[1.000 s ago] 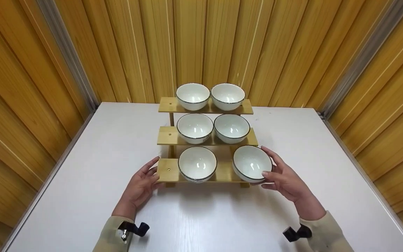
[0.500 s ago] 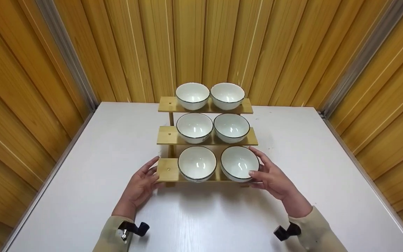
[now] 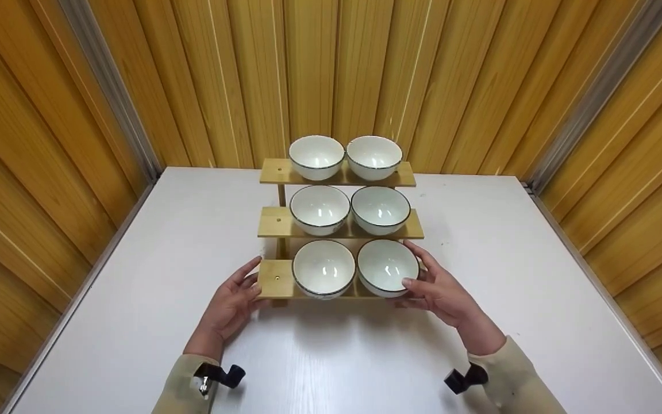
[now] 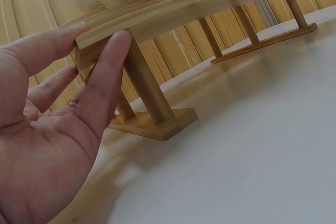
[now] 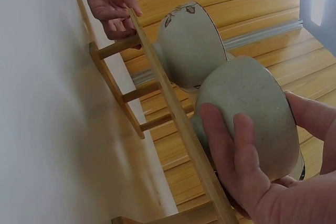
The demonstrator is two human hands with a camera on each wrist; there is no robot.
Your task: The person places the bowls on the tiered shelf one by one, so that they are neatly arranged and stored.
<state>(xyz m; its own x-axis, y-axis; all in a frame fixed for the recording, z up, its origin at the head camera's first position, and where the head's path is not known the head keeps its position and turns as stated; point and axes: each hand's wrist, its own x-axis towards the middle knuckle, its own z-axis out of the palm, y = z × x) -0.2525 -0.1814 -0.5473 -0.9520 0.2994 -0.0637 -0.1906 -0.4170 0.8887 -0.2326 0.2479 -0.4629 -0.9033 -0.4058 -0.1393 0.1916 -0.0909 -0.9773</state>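
Note:
A three-tier wooden display rack (image 3: 277,270) carries white bowls with dark rims, two on each tier. My right hand (image 3: 443,293) holds the right bowl (image 3: 387,264) of the lowest tier, thumb at the rim and fingers curved along its side. That bowl sits close beside the left bowl (image 3: 324,267) on the same board. At the rack's left end my left hand (image 3: 232,305) grips the lowest board (image 4: 152,14), thumb along the edge and a finger underneath. In the right wrist view the held bowl (image 5: 252,114) shows its plain outer wall; the neighbouring bowl (image 5: 189,45) bears a leaf pattern.
The rack stands on a white table (image 3: 331,368). Behind it are the middle-tier bowls (image 3: 319,210) and the top-tier bowls (image 3: 374,155). Wood-patterned walls (image 3: 331,69) enclose the table on three sides, with metal corner posts (image 3: 115,92).
My right hand has slid the lowest tier's right bowl leftward along the board, up beside its neighbour. The left hand has stayed at the rack's left end.

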